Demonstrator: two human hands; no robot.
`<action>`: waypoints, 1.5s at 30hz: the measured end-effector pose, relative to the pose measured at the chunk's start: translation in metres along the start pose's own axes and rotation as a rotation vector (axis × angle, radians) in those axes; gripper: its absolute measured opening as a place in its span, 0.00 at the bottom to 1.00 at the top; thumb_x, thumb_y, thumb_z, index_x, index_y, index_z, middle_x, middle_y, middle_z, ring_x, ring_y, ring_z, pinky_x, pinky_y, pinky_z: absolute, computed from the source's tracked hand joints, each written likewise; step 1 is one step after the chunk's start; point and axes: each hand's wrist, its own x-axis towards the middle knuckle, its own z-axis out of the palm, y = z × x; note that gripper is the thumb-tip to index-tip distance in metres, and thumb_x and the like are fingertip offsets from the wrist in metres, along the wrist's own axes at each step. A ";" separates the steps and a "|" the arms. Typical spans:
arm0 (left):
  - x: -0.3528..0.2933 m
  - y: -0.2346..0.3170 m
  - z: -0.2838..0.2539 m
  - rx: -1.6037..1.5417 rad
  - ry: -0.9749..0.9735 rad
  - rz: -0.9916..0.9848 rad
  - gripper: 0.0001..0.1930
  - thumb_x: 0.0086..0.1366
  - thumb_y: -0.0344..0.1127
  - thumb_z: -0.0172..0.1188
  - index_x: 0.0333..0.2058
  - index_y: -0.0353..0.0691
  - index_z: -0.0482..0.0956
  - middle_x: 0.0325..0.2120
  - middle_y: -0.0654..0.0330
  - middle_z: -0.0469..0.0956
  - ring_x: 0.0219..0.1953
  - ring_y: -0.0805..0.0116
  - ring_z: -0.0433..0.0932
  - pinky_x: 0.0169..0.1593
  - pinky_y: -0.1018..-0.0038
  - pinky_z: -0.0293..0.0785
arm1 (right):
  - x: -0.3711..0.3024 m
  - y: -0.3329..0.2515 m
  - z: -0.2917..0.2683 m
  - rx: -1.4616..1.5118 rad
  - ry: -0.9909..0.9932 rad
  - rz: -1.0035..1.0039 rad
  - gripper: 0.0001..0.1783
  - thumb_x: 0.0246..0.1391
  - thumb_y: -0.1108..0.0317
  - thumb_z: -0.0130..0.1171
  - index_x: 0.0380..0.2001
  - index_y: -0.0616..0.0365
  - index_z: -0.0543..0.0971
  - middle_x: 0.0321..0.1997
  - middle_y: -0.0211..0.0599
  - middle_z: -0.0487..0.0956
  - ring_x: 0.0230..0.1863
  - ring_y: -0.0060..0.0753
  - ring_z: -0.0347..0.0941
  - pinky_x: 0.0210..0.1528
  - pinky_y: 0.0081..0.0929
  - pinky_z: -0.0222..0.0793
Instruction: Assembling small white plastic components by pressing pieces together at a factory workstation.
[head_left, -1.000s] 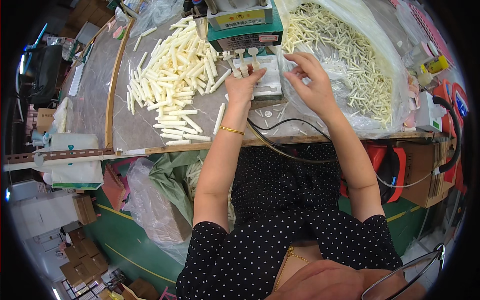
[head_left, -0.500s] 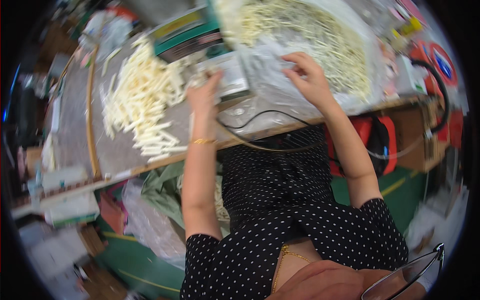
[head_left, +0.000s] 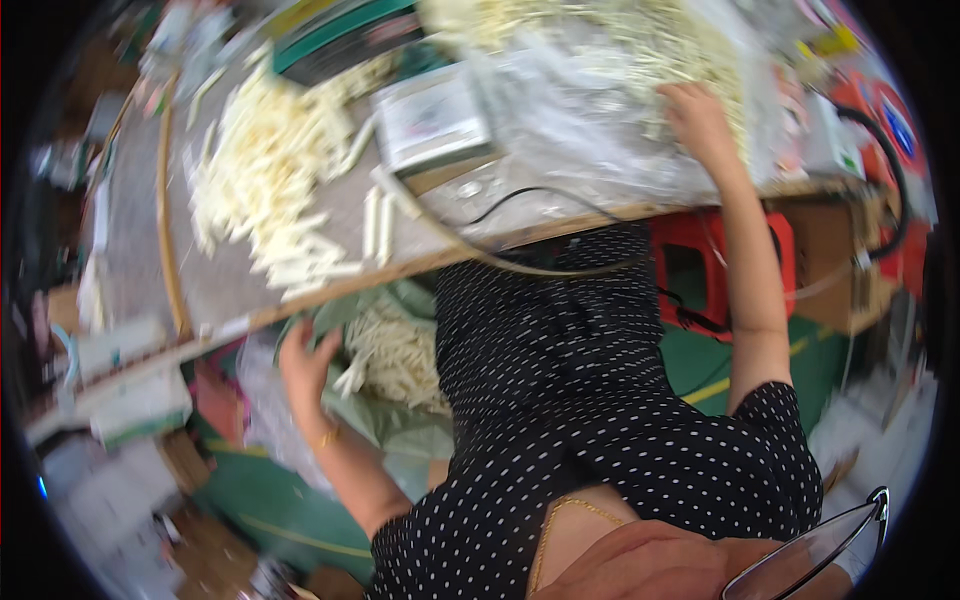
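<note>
My left hand (head_left: 305,365) is down below the table edge (head_left: 300,300), fingers apart, at the mouth of a green-lined bag of white sticks (head_left: 400,350); a few sticks lie right beside its fingers. My right hand (head_left: 695,115) reaches up onto the table and rests in the heap of white sticks inside a clear plastic bag (head_left: 600,130); its fingertips are buried among them. A loose pile of white sticks (head_left: 270,190) covers the table's left part. The picture is blurred by motion.
A small grey-white device (head_left: 430,120) sits mid-table before a green machine (head_left: 340,35). A black cable (head_left: 540,200) loops over the table edge. A red stool (head_left: 700,270) stands under the table. Boxes and clutter lie at the left (head_left: 120,400). Glasses (head_left: 810,555) hang at my chest.
My left hand left the device on the table and dropped below the edge to the bag. My right hand shifted right into the bagged sticks. The view swung and tilted.
</note>
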 end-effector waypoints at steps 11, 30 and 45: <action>0.101 0.112 0.070 0.000 0.115 0.229 0.11 0.52 0.32 0.58 0.34 0.34 0.77 0.27 0.50 0.76 0.32 0.53 0.74 0.39 0.69 0.70 | 0.011 -0.011 -0.007 -0.019 -0.079 -0.091 0.13 0.42 0.76 0.57 0.36 0.59 0.74 0.32 0.38 0.76 0.36 0.39 0.71 0.41 0.32 0.66; 0.069 0.236 0.087 -1.098 -0.548 0.336 0.16 0.65 0.34 0.50 0.48 0.33 0.69 0.27 0.64 0.75 0.32 0.79 0.71 0.40 0.81 0.68 | 0.044 -0.166 -0.006 0.674 0.161 -0.119 0.07 0.42 0.77 0.55 0.29 0.61 0.72 0.25 0.44 0.75 0.27 0.46 0.73 0.28 0.33 0.69; 0.072 0.246 0.085 -0.778 -0.314 0.486 0.10 0.62 0.32 0.50 0.41 0.35 0.73 0.22 0.59 0.76 0.26 0.70 0.76 0.33 0.75 0.70 | 0.044 -0.167 -0.019 0.581 0.202 -0.247 0.09 0.41 0.80 0.55 0.30 0.60 0.75 0.29 0.40 0.77 0.30 0.43 0.75 0.32 0.31 0.71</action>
